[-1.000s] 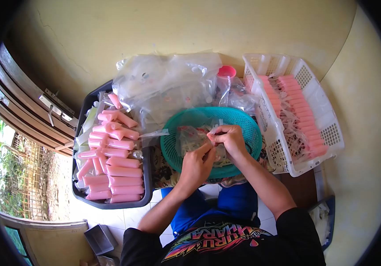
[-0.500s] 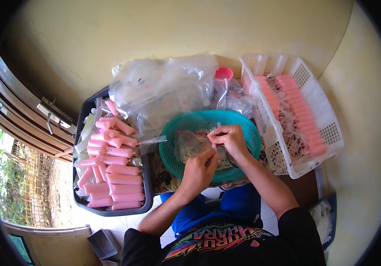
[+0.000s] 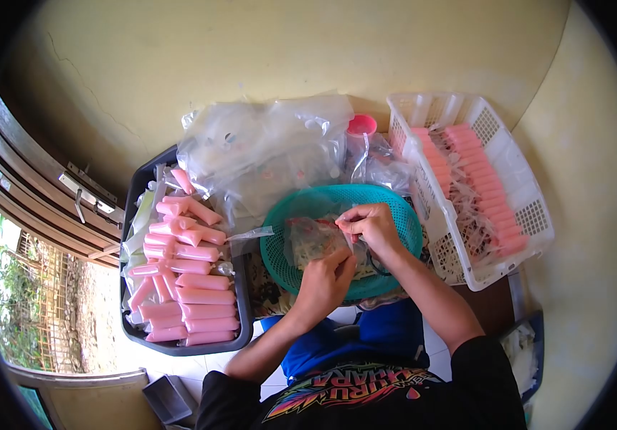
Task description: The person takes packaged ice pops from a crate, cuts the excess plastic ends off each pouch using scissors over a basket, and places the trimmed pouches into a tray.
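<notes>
Over the teal plastic basket (image 3: 271,247), my left hand (image 3: 325,281) and my right hand (image 3: 371,228) are both closed in a pinch. A thin, pinkish clear plastic strip (image 3: 353,242) runs between the two sets of fingertips. Its ends are hidden by the fingers, and its exact kind is too small to make out. My right hand is slightly higher and further right than the left. Below the fingers, a clear plastic bag (image 3: 301,240) lies in the basket among pale small pieces that I cannot identify.
A black tray (image 3: 245,315) on the left carries pink-filled plastic tubes (image 3: 204,295). Large clear plastic bags (image 3: 265,143) lie behind the basket, beside a pink cup (image 3: 362,125). At the right, a white crate (image 3: 459,247) holds rows of more pink tubes (image 3: 484,183).
My right hand's fingertips have dropped slightly, and the clear plastic that stuck up above them no longer shows. My left hand stays pinched, nearly in place. The camera view has shifted a little.
</notes>
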Demonstrator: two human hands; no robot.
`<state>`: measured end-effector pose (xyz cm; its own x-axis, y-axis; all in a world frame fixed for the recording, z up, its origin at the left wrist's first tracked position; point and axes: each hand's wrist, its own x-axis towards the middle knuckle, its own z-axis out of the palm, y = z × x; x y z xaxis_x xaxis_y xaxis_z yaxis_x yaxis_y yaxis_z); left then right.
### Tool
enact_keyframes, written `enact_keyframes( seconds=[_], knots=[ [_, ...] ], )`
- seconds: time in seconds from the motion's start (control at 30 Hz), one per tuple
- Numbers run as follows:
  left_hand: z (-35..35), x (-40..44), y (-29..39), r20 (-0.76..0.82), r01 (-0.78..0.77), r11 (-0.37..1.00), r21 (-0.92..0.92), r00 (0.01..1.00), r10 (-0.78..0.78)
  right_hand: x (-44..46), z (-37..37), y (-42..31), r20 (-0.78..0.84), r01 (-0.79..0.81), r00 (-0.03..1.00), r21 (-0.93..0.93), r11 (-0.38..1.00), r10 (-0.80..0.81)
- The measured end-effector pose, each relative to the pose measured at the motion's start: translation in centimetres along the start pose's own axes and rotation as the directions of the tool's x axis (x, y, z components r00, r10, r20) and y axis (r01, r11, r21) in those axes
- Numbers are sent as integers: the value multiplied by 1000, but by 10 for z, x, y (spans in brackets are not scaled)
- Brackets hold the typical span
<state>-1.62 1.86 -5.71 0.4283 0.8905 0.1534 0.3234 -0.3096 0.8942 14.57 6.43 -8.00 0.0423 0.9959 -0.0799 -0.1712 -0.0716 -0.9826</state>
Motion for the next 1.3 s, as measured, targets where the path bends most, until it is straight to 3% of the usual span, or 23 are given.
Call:
enact_keyframes(
  seconds=[0.23, 0.33, 0.77, 0.93, 1.07, 1.2, 1.27, 1.3],
  knots=[
    [-4, -2, -3, 3, -12, 1000, 0, 1000, 12, 3, 5, 4, 12, 32, 999, -16, 999, -32],
    [-5, -5, -10, -6, -70, 997, 23, 998, 70, 2, 9, 2, 25, -12, 1000, -7, 1000, 12],
    [-19, -9, -9, -37, -67, 995, 74, 997, 70, 12, 17, 7, 74, -61, 995, -62, 996, 65],
    [-22, -9, -15, 27, 54, 998, -18, 998, -54, 11, 16, 8, 104, -102, 990, 38, 994, 98],
    [-20, -13, -27, 19, 27, 999, 19, 999, -27, 9, 10, 6, 134, -102, 985, -44, 994, 107],
    [-23, -17, -21, 40, 100, 995, -2, 994, -100, 6, -1, -3, 46, -62, 997, -41, 997, 64],
    [-22, -16, -24, 15, 133, 991, -22, 991, -133, 8, -11, -4, -28, 143, 985, -433, 890, -172],
    [-22, -15, -23, 9, 134, 991, -20, 991, -134, 7, -23, -1, 55, 195, 973, -712, 674, -223]
  ],
)
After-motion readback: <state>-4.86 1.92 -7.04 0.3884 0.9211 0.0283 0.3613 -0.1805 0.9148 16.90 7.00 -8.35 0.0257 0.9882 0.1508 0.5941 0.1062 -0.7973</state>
